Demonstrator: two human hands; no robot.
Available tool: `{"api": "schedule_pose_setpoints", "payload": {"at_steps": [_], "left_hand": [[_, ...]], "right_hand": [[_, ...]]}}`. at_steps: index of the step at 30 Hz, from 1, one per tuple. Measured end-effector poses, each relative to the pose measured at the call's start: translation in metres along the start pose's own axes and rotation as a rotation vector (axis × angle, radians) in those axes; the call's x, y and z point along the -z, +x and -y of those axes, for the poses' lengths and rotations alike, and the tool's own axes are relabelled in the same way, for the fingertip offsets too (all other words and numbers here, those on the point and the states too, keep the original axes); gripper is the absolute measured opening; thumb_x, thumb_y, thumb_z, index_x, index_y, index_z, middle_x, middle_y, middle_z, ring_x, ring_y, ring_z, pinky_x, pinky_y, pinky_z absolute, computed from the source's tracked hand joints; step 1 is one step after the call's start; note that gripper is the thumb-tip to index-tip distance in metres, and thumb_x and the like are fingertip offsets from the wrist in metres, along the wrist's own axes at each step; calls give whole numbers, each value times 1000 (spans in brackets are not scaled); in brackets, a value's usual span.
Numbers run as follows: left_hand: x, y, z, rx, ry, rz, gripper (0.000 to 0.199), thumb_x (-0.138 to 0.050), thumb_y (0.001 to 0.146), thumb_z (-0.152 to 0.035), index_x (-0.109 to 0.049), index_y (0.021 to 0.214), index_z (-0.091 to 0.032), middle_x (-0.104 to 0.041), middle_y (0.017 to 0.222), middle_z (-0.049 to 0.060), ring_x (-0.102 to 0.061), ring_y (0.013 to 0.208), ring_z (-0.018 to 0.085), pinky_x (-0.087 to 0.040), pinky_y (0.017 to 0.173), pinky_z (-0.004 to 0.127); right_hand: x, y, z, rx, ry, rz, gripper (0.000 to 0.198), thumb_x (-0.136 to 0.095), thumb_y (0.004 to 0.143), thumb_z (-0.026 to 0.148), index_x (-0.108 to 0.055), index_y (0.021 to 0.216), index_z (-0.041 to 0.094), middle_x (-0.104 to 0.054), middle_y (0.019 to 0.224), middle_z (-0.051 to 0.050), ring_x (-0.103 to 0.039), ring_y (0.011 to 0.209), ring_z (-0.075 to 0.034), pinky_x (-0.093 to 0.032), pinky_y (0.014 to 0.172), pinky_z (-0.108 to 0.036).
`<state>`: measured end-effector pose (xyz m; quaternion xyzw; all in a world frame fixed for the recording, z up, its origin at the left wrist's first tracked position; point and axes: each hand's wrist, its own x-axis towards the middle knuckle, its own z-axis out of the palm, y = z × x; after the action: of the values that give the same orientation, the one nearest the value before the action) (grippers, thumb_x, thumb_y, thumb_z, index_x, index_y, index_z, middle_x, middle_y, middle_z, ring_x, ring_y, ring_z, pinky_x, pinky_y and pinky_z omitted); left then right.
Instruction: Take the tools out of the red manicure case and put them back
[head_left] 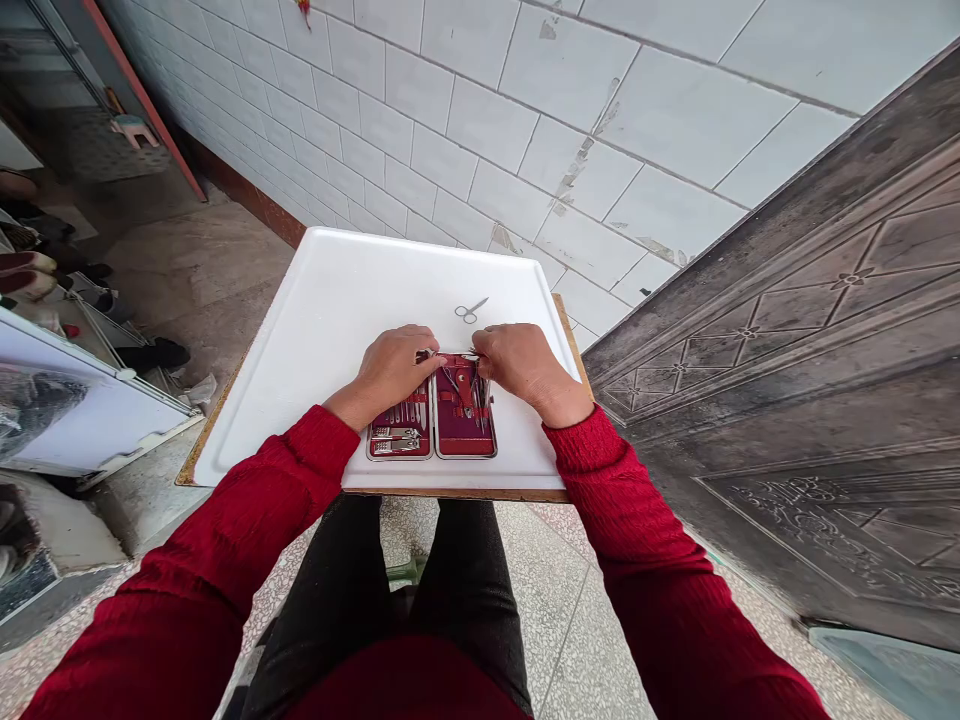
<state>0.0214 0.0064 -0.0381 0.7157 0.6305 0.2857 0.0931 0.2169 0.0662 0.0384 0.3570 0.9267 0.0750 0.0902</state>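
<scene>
A manicure set case [466, 447] with a dark red lining lies unfolded on the white board [300, 370]. Its left half holds nail clippers [396, 440] and several slim metal tools in a row. In the right half, nippers [459, 385] sit under a red strap, with thin tools beside them. My left hand [394, 372] is closed on the top of the left half, thumb at the middle hinge. At the upper right corner my right hand [516, 365] has its fingers pinched together; what they grip is hidden. Small scissors [471, 311] lie beyond the case.
A white tiled wall [465, 120] rises behind the board. On the right stands a dark patterned metal door [787, 350]. To the left are a white rack [75, 390] with shoes and, farther back, a small stool [135, 130].
</scene>
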Motion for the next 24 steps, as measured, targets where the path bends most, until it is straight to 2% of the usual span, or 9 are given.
{"api": "schedule_pose_setpoints", "payload": {"at_steps": [6, 11, 18, 24], "left_hand": [[0, -1, 0, -31, 22, -9, 12, -67, 99, -31, -73, 93, -23, -77, 111, 3, -69, 105, 25, -51, 90, 38], [1, -3, -2, -24, 9, -4, 12, -66, 99, -29, -73, 94, -22, -76, 112, 4, -68, 107, 25, -51, 92, 38], [0, -3, -1, -39, 22, -7, 13, -63, 99, -29, -73, 94, -23, -77, 111, 4, -68, 107, 25, -52, 94, 39], [-1, -2, -2, -31, 63, 6, 13, -63, 98, -30, -73, 96, -22, -77, 116, 6, -68, 110, 27, -52, 95, 42]], "right_hand": [[14, 6, 5, 74, -155, 97, 25, -55, 98, 8, -76, 111, 13, -79, 103, -18, -73, 97, -28, -30, 66, -34], [13, 11, 5, 103, -182, 141, 23, -58, 97, 10, -76, 111, 14, -79, 103, -17, -72, 96, -28, -29, 65, -34], [0, 18, 5, 121, -80, 47, 20, -57, 96, 11, -73, 107, 15, -78, 100, -13, -68, 88, -23, -26, 65, -34], [-9, 16, -4, 134, 102, -13, 14, -61, 91, 10, -72, 96, 17, -76, 95, -9, -62, 82, -20, -27, 67, -32]]}}
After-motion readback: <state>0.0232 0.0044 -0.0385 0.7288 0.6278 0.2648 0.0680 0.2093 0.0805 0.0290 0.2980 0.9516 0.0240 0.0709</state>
